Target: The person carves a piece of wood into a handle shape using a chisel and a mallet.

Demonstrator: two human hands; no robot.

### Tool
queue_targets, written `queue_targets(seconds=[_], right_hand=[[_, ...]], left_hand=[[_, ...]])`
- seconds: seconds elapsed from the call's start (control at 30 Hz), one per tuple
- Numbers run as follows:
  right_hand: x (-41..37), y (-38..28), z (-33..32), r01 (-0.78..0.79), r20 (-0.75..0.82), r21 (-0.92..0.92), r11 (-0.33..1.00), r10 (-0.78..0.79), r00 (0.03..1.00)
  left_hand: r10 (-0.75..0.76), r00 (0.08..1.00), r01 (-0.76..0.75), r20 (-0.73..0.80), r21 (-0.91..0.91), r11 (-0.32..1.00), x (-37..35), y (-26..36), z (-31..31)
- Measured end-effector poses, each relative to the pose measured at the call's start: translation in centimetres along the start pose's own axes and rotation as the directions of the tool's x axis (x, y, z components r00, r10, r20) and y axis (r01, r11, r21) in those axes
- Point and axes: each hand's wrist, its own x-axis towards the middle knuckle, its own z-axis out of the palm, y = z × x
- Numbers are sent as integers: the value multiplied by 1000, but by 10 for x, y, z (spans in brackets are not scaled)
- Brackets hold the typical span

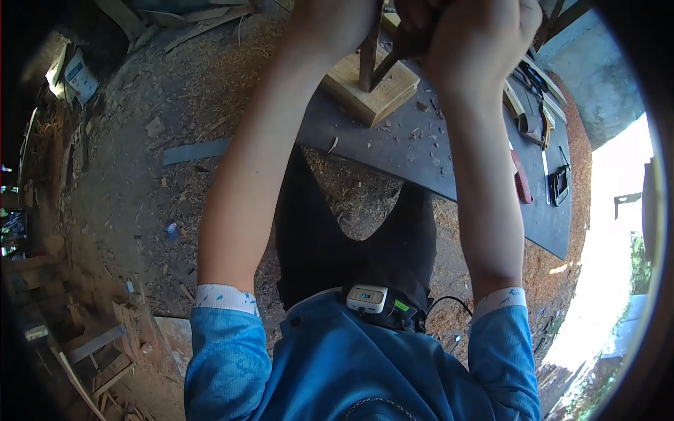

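Note:
A thick light-wood block (390,102) lies on the dark tabletop (400,151) near its edge. On it stand dark, narrow wooden pieces (367,67) that meet in a V shape. My right hand (484,42) is closed at the top right of these pieces, with its fingers curled inward. What it grips is in shadow and partly behind the hand. My left hand (344,17) is at the top edge beside the upright piece. Its fingers are hidden or cut off by the frame.
Tools lie on the table's right side, including a black clamp-like tool (559,185), a red-handled thing (520,179) and a wooden-handled tool (531,128). Wood shavings are scattered over table and floor. A grey strip (195,151) lies left of the table, and scrap wood (98,344) at lower left.

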Motion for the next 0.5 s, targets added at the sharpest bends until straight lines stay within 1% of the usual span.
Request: queue_targets(seconds=[0.03, 0.07, 0.13, 0.17, 0.27, 0.3, 0.33, 0.37, 0.4, 0.43, 0.5], right_hand=[[-1, -9, -23, -343, 192, 336, 877, 292, 937], [1, -14, -24, -404, 162, 342, 848, 370, 915], [0, -22, -26, -531, 101, 358, 769, 533, 840], [0, -27, -26, -515, 65, 401, 758, 537, 841], [-8, -27, -33, -479, -51, 454, 751, 558, 828], [-14, -22, -43, -456, -11, 486, 746, 526, 850], [-25, -9, -61, -454, 103, 515, 727, 474, 875], [-38, 7, -82, -456, 213, 544, 705, 409, 887], [-42, 13, -89, -460, 316, 571, 680, 335, 888], [-51, 10, -94, -469, 248, 502, 727, 399, 883], [-67, 21, -103, -358, 262, 570, 739, 249, 932]], left_hand=[[95, 995, -91, -29, 112, 990, 4, 0, 3], [88, 996, -87, -14, 69, 994, 6, 3, 2], [59, 998, -59, 14, -21, 998, 2, 7, 1], [46, 995, -35, -86, 128, 991, 1, 17, 8], [-64, 996, 56, -67, -118, 991, 2, 12, -22], [-126, 979, 86, -160, -235, 968, 2, 24, -9], [-165, 979, 129, -116, -270, 954, 1, 37, -6], [-158, 986, 134, -62, -286, 949, 3, 34, -15], [-150, 989, 141, -7, -300, 943, 6, 31, -20], [-174, 984, 153, -36, -318, 936, 6, 29, -23], [-224, 970, 177, -94, -355, 918, 7, 28, -23]])
